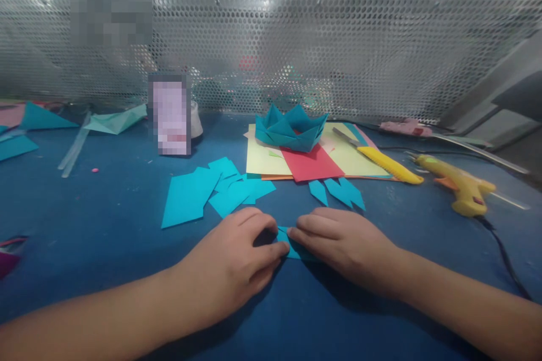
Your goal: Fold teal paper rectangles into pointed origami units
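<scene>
A person has two hands on a blue desk (pixel 127 259), close together. Between them is a small folded blue paper (pixel 298 249), and both hands touch it. The left hand (pixel 248 254) has its thumb on the near left part of the paper, with a finger curled close by. The right hand (pixel 342 240) lies over the paper's right side, its fingers side by side on top. I can't tell if either hand pinches it, since the underside is hidden.

Just past the left hand is a messy bunch of flat blue papers (pixel 185 198). Just past the right hand lie some little pointy blue pieces (pixel 334 192). Farther ahead of the hands, a blue paper crown (pixel 292 131) stands partly on a red paper (pixel 315 164), which lies on a yellow sheet (pixel 260 159).

Ahead and to the right of the right hand is a yellow knife (pixel 390 163), and farther right is a yellow glue gun (pixel 464 186). Far ahead of the left hand a blurry phone (pixel 171 118) stands up. To its left are light green paper (pixel 114 122) and two clear sticks (pixel 77 144).
</scene>
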`<control>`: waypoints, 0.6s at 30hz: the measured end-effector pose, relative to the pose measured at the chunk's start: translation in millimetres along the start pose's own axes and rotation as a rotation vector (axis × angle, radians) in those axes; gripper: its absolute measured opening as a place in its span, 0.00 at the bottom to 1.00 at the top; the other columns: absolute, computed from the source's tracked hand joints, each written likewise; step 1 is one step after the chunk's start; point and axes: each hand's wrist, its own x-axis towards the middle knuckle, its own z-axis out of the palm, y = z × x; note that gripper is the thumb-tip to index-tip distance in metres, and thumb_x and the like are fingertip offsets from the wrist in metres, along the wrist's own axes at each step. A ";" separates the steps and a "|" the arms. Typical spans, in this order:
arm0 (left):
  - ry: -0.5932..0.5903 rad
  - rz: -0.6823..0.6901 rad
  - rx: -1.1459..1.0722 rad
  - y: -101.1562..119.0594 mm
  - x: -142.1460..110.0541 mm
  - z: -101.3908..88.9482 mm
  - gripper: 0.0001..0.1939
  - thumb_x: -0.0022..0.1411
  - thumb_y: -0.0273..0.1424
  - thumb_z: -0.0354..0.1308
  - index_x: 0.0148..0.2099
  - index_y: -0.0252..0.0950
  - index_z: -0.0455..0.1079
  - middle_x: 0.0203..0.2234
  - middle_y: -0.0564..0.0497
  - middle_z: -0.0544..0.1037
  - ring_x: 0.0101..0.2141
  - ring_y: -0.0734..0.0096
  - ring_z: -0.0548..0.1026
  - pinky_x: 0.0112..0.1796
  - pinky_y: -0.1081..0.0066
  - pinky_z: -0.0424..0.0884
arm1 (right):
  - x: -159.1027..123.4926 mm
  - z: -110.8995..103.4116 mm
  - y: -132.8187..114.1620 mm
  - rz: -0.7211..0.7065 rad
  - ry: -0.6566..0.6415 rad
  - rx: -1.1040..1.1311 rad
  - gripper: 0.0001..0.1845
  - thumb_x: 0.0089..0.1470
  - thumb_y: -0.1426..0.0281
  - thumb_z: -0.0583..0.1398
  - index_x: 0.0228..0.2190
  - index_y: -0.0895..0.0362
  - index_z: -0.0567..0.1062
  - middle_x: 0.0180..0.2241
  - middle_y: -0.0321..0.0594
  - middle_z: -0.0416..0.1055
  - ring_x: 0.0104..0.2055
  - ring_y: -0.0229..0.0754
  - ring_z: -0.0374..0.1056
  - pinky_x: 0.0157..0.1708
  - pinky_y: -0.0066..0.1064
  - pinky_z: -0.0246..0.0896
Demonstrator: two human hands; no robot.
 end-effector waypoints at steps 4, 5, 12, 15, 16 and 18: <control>0.022 0.004 0.014 0.4 1.6 -0.9 0.12 0.66 0.25 0.49 0.42 0.34 0.75 0.38 0.42 0.72 0.39 0.61 0.69 0.39 0.61 0.71 | 1.7 -2.3 -0.9 -0.004 -0.006 0.002 0.27 0.67 0.74 0.38 0.35 0.61 0.75 0.29 0.43 0.69 0.27 0.40 0.57 0.26 0.32 0.58; 0.033 0.014 0.023 0.3 2.3 -1.0 0.12 0.67 0.25 0.49 0.41 0.34 0.75 0.39 0.42 0.72 0.40 0.61 0.69 0.39 0.61 0.71 | 2.2 -2.8 -1.1 -0.003 -0.006 0.004 0.27 0.67 0.73 0.38 0.35 0.61 0.75 0.29 0.43 0.69 0.27 0.40 0.57 0.26 0.32 0.58; 0.006 0.062 0.031 -1.1 5.1 -2.0 0.12 0.67 0.25 0.48 0.43 0.33 0.74 0.36 0.43 0.74 0.40 0.63 0.69 0.41 0.62 0.71 | 3.2 -4.4 -1.6 0.011 -0.031 0.011 0.26 0.67 0.74 0.39 0.35 0.61 0.75 0.29 0.43 0.68 0.27 0.40 0.58 0.26 0.32 0.59; 0.003 0.060 0.049 -0.5 4.8 -2.6 0.13 0.68 0.25 0.47 0.43 0.33 0.74 0.36 0.42 0.75 0.40 0.62 0.70 0.39 0.62 0.72 | 2.0 -3.4 -1.2 0.012 -0.034 0.020 0.26 0.67 0.74 0.39 0.36 0.61 0.75 0.30 0.43 0.68 0.27 0.41 0.58 0.26 0.33 0.59; 0.004 0.057 0.057 -0.3 4.6 -2.7 0.13 0.68 0.25 0.47 0.43 0.33 0.75 0.36 0.42 0.75 0.40 0.61 0.70 0.39 0.62 0.72 | 1.5 -3.0 -1.1 0.012 -0.032 0.019 0.25 0.67 0.74 0.39 0.36 0.61 0.75 0.30 0.43 0.68 0.27 0.41 0.58 0.26 0.33 0.59; 0.006 0.055 0.068 0.2 4.1 -2.7 0.13 0.68 0.26 0.48 0.43 0.34 0.75 0.36 0.42 0.75 0.40 0.61 0.70 0.38 0.61 0.72 | 0.8 -2.4 -1.1 0.012 -0.030 0.010 0.26 0.67 0.74 0.39 0.36 0.61 0.75 0.30 0.43 0.68 0.27 0.41 0.58 0.26 0.33 0.59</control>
